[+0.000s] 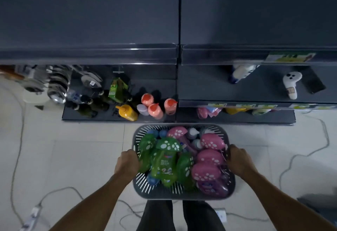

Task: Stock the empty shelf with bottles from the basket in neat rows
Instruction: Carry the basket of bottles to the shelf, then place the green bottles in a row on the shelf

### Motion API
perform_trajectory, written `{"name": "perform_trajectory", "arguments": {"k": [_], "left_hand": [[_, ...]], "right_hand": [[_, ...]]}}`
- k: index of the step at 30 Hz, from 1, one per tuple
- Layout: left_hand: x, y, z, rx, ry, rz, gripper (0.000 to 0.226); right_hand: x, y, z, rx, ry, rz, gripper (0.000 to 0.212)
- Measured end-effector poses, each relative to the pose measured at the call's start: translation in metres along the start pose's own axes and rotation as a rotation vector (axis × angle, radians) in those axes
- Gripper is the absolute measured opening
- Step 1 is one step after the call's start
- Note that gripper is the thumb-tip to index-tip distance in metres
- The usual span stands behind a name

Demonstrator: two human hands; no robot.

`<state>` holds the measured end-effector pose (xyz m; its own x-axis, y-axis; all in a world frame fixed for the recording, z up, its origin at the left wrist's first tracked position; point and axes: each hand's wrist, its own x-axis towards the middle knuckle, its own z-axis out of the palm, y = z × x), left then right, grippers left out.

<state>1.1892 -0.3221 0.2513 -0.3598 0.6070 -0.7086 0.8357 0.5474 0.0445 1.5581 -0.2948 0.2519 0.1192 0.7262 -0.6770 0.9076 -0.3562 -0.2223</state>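
A grey slatted basket (175, 193) hangs in front of me above the tiled floor. My left hand (127, 163) grips its left rim and my right hand (238, 159) grips its right rim. Inside lie several green mushroom-capped bottles (164, 163) on the left and pink ones (209, 157) on the right, with smaller blue and white bottles partly buried under them. The dark top shelf (87, 12) of the rack ahead is bare.
The bottom left shelf holds orange-capped bottles (155, 110), a yellow bottle (127, 112), a green carton (116, 89) and metal pans (58, 83). The right middle shelf carries a white controller (291, 83) and a black phone (312, 83). Cables (18, 139) and a power strip (32, 216) lie on the floor.
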Motion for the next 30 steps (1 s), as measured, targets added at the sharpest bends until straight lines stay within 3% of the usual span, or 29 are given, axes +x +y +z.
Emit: {"name": "perform_trajectory", "arguments": {"k": [15,22,25,28,30], "left_hand": [[0.020,0.014,0.030,-0.046,-0.029,-0.082,0.021],[0.019,0.007,0.038,-0.070,-0.006,-0.046,0.020],[0.016,0.004,0.035,-0.084,0.009,-0.007,0.018],[0.006,0.005,0.025,-0.142,0.168,0.029,0.023],[-0.001,0.013,0.012,-0.192,0.354,0.164,0.030]], "right_hand": [[0.046,0.010,0.008,-0.038,-0.051,-0.017,0.018],[0.051,0.006,0.009,-0.039,-0.114,0.086,0.016],[0.046,-0.003,0.005,-0.062,-0.148,0.137,0.025],[0.028,-0.019,-0.004,-0.159,0.005,0.087,0.028],[0.014,-0.036,-0.012,-0.252,0.183,-0.069,0.028]]}}
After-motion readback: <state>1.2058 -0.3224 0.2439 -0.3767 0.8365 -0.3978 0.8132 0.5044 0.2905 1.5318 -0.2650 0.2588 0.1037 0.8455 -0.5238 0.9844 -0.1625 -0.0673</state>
